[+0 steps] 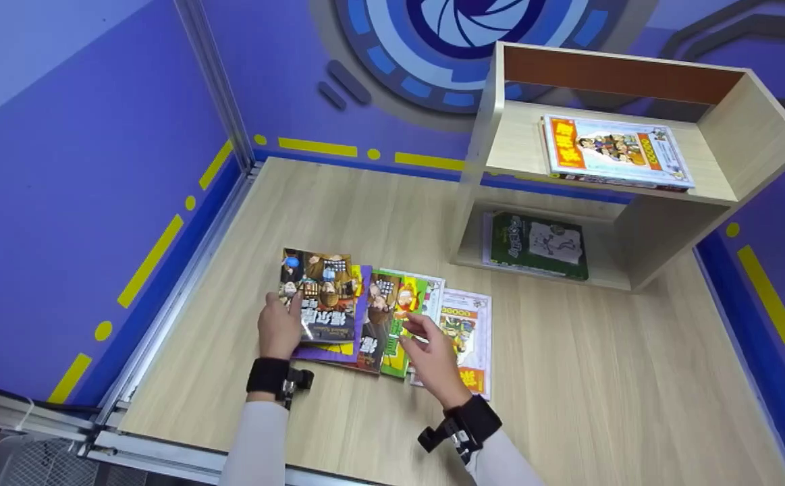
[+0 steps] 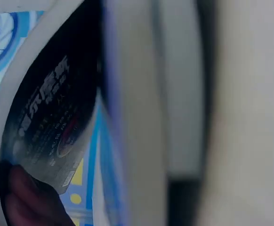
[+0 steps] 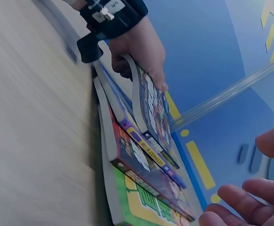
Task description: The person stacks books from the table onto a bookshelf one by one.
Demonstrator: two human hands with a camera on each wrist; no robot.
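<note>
Across the pale wood-grain tabletop [image 1: 567,378], near-right corner out of frame, stands a boxy pale wood-panel shelf [image 1: 756,135]; left of it lies a row of glossy, multicoloured rectangular paperbacks [image 1: 382,317], covers half-hidden by overlap, page edges blurring in the left wrist view. Topmost, a dark glossy-covered paperback [image 1: 325,297] bends, pinched in the left grip [image 1: 279,327]; the right grip [image 1: 436,354], fingers loosely spread, is over the row, contact unclear.

Bent dark book [image 2: 52,113], pale lettering [image 2: 45,91], grip [image 2: 29,197] at its lower end, blurred pale strips [image 2: 139,117] alongside
</note>
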